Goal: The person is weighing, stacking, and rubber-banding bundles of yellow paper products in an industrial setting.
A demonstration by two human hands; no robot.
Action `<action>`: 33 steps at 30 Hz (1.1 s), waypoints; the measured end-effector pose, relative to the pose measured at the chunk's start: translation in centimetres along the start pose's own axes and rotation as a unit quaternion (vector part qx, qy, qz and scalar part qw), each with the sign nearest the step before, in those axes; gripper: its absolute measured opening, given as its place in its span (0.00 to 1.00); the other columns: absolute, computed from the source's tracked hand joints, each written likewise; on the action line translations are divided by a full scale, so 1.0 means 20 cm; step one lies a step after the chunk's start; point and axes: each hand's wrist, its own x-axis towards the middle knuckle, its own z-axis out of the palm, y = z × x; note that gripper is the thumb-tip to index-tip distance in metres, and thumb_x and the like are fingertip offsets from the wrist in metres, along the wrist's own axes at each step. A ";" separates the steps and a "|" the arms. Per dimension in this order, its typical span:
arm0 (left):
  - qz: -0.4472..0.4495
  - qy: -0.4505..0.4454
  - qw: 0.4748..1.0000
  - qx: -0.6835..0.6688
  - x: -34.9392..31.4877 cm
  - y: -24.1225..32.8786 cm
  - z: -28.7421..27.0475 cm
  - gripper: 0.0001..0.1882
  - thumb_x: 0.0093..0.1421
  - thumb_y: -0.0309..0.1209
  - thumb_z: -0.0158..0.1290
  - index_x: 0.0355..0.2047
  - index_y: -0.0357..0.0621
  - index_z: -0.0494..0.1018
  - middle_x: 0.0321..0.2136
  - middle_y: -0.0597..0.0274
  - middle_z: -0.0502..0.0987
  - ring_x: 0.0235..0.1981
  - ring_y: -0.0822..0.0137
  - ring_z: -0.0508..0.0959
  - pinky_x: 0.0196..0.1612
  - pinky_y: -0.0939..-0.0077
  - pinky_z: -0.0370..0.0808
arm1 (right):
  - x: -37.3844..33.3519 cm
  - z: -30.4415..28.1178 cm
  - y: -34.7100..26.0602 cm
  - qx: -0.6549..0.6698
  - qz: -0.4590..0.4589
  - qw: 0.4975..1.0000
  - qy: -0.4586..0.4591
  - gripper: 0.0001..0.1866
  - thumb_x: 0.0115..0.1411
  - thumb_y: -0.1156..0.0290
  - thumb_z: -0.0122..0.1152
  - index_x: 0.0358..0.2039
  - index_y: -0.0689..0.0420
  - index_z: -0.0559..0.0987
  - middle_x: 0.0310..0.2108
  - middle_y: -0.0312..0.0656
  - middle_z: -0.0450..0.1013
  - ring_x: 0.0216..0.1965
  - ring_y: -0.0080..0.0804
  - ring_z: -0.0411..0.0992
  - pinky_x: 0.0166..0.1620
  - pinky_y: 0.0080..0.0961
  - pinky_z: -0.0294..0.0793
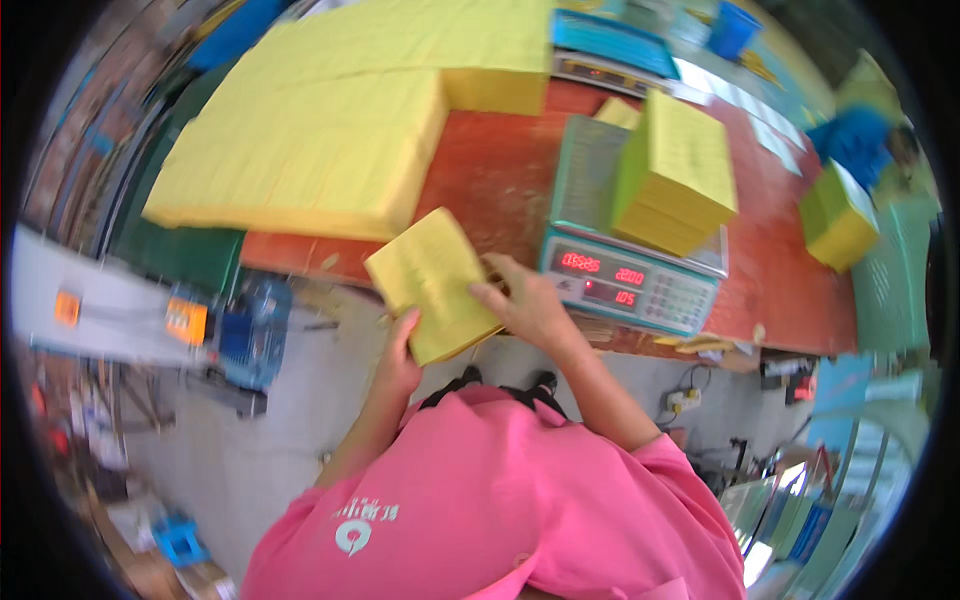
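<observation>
A thick wad of yellow paper sheets [432, 285] is held tilted in front of me, just off the table's near edge. My left hand [402, 358] grips its lower left edge, thumb lying on the top face. On the opposite edge, my right hand [522, 298] has its thumb and fingers closed around the wad's side. To the right of that hand stands a digital scale [630, 285] with lit red digits. A tall stack of yellow paper [680, 170] rests on the scale's pan, and a small yellow piece lies behind it.
Blocks of yellow paper [320, 130] cover the red table [490, 185] at the left and back. Behind stands a second scale [612, 60] with a blue pan. Another yellow stack [838, 220] sits at the right, by a green chair-like thing [895, 270]. A blue machine [255, 330] is at lower left.
</observation>
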 end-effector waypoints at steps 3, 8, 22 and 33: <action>-0.044 -0.008 0.997 -0.061 -0.04 0.02 -0.06 0.31 0.56 0.18 0.59 0.58 0.37 0.61 0.56 0.45 0.69 0.57 0.56 0.69 0.59 0.64 0.68 | -0.08 -0.04 0.10 0.123 0.037 0.991 0.025 0.31 0.62 0.50 0.56 0.55 0.65 0.70 0.45 0.61 0.75 0.49 0.54 0.74 0.51 0.38 0.72; -0.237 0.035 0.887 -0.395 0.04 0.52 -0.08 0.24 0.64 0.40 0.51 0.55 0.37 0.66 0.53 0.53 0.72 0.52 0.61 0.74 0.54 0.66 0.73 | -0.29 -0.09 0.16 0.154 0.108 0.982 0.014 0.32 0.64 0.49 0.54 0.57 0.64 0.69 0.46 0.54 0.75 0.46 0.45 0.75 0.46 0.35 0.75; -0.153 -0.273 0.907 -0.281 1.38 1.61 0.76 0.33 0.55 0.53 0.57 0.56 0.47 0.69 0.50 0.53 0.73 0.51 0.55 0.72 0.50 0.55 0.69 | 0.04 -1.50 -0.07 0.326 0.072 0.929 0.161 0.24 0.65 0.50 0.52 0.47 0.60 0.75 0.35 0.39 0.74 0.34 0.28 0.74 0.37 0.30 0.76; -0.233 -0.316 0.894 -0.214 1.65 1.45 1.00 0.38 0.50 0.60 0.58 0.55 0.48 0.69 0.49 0.55 0.72 0.46 0.58 0.70 0.41 0.59 0.66 | 0.20 -1.62 0.21 0.344 0.141 0.914 0.161 0.18 0.66 0.54 0.53 0.39 0.56 0.79 0.33 0.37 0.77 0.31 0.26 0.75 0.37 0.25 0.76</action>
